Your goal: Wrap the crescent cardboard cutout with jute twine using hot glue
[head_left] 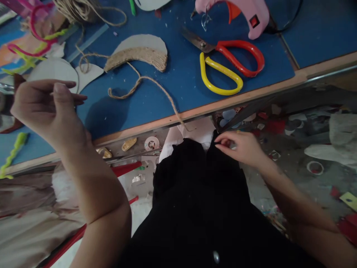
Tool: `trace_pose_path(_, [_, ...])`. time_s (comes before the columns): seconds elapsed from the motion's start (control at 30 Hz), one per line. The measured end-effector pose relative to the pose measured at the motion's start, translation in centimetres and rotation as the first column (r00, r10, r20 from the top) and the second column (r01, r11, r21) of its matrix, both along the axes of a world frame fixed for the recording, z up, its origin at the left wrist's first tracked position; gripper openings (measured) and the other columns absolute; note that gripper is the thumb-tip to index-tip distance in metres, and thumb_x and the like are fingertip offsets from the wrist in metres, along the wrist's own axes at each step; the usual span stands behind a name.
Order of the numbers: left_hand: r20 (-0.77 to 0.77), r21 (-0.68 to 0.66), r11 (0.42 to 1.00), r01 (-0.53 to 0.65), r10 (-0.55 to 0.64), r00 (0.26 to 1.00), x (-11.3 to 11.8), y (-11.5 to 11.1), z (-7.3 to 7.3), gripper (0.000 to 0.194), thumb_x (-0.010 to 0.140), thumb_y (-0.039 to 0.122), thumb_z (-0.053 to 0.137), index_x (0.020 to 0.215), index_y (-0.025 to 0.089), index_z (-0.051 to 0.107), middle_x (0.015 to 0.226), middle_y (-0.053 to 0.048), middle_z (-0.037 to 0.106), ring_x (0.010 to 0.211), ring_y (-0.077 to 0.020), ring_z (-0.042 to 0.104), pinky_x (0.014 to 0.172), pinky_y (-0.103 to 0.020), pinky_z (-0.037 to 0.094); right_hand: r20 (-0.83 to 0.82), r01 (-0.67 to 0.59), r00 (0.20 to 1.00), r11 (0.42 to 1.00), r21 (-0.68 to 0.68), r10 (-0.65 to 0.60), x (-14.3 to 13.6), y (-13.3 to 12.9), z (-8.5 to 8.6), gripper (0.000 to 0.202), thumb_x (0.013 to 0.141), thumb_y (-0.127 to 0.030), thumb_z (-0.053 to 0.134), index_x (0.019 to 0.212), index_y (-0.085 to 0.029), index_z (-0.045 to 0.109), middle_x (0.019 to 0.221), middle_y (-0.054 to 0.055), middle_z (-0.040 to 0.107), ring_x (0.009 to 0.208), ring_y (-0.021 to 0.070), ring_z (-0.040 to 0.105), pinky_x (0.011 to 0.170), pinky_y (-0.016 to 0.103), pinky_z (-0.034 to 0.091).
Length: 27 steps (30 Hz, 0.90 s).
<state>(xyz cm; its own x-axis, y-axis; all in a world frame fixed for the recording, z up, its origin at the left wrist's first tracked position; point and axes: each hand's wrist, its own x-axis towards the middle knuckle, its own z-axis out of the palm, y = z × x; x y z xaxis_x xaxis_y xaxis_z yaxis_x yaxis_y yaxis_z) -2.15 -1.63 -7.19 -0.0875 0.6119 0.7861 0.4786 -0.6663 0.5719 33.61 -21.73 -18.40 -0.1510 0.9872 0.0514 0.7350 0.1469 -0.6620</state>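
Note:
My left hand (50, 111) is raised over the table's left part, its fingers loosely bent and apart, with nothing visible between them. My right hand (237, 147) pinches the edge of the black garment (195, 193) at my lap. On the blue table (173, 89) lies a curved grey card piece (139, 42), its lower part covered with rows of brown twine. From it a loose twine (158, 85) runs over the front edge and hangs down. Scissors (208, 48) with one red and one yellow handle lie spread to the right.
A pink glue gun (251, 15) lies behind the scissors. A twine bundle (75, 9), grey card discs (52, 70) and pink and yellow-green fuzzy stems (25, 63) fill the left side. Scraps litter the floor (295, 141) below the table's wooden edge (279, 85).

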Motion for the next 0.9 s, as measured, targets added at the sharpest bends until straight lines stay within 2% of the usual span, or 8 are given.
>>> trace_pose_path(0.13, [0.009,-0.026,1.0,-0.008,0.008,1.0,0.0,-0.4,0.2,0.024,0.074,0.034,0.064,0.081,0.01,0.064,0.075,-0.003,0.07,0.05,-0.009,0.059,0.044,-0.02,0.039,0.034,0.01,0.999,0.998,-0.056,-0.008,-1.2,1.4,-3.0,0.016,0.087,-0.034,0.061,0.092,-0.019,0.066,0.093,0.005,0.066,0.086,0.0183,0.062,0.077,0.033,0.051])
trace_pose_path(0.23, [-0.024,-0.047,0.999,-0.022,0.021,0.999,0.0,-0.5,0.2,0.026,0.076,0.036,0.065,0.082,0.011,0.065,0.076,-0.003,0.07,0.052,-0.0099,0.06,0.046,-0.021,0.042,0.022,0.028,0.999,0.997,-0.075,-0.027,-2.2,1.8,-4.7,0.011,0.083,-0.03,0.064,0.086,-0.02,0.068,0.09,0.006,0.066,0.087,0.0209,0.062,0.075,0.032,0.048])
trace_pose_path(0.4, [-0.017,-0.012,1.0,-0.029,0.028,0.999,-0.2,-0.3,-0.1,0.037,0.074,0.048,0.066,0.082,0.012,0.066,0.076,-0.002,0.07,0.051,-0.0118,0.06,0.045,-0.022,0.042,-0.035,0.057,0.997,0.992,-0.108,-0.062,-2.8,2.0,-5.2,0.011,0.084,-0.031,0.064,0.085,-0.02,0.067,0.088,0.004,0.065,0.083,0.0188,0.061,0.074,0.032,0.047])
trace_pose_path(0.6, [-0.008,-0.054,0.998,-0.032,0.032,0.999,0.0,-0.6,0.1,0.031,0.073,0.041,0.066,0.083,0.011,0.068,0.075,-0.002,0.07,0.052,-0.0107,0.061,0.047,-0.022,0.042,-0.183,0.07,0.978,0.981,-0.181,-0.104,-2.6,2.2,-5.8,0.024,0.09,-0.039,0.058,0.089,-0.016,0.063,0.09,0.002,0.064,0.082,0.014,0.06,0.078,0.035,0.051])
trace_pose_path(0.73, [-0.032,-0.086,0.994,-0.065,0.062,0.998,0.1,-0.9,0.3,0.031,0.074,0.04,0.063,0.085,0.011,0.068,0.077,-0.003,0.069,0.055,-0.0112,0.061,0.051,-0.024,0.047,-0.337,0.124,0.916,0.952,-0.279,-0.218,-2.1,1.9,-6.9,0.026,0.091,-0.038,0.057,0.104,-0.015,0.061,0.102,0.005,0.064,0.087,0.0151,0.062,0.078,0.036,0.053])
trace_pose_path(0.9, [-0.068,-0.101,0.992,-0.082,0.075,0.995,0.1,-0.9,0.4,0.032,0.075,0.041,0.064,0.086,0.011,0.068,0.076,-0.004,0.068,0.054,-0.0136,0.062,0.055,-0.03,0.054,-0.482,0.243,0.749,0.865,-0.439,-0.455,-0.8,1.4,-8.1,0.033,0.092,-0.038,0.056,0.116,-0.016,0.058,0.113,0.007,0.061,0.094,0.018,0.062,0.08,0.038,0.054])
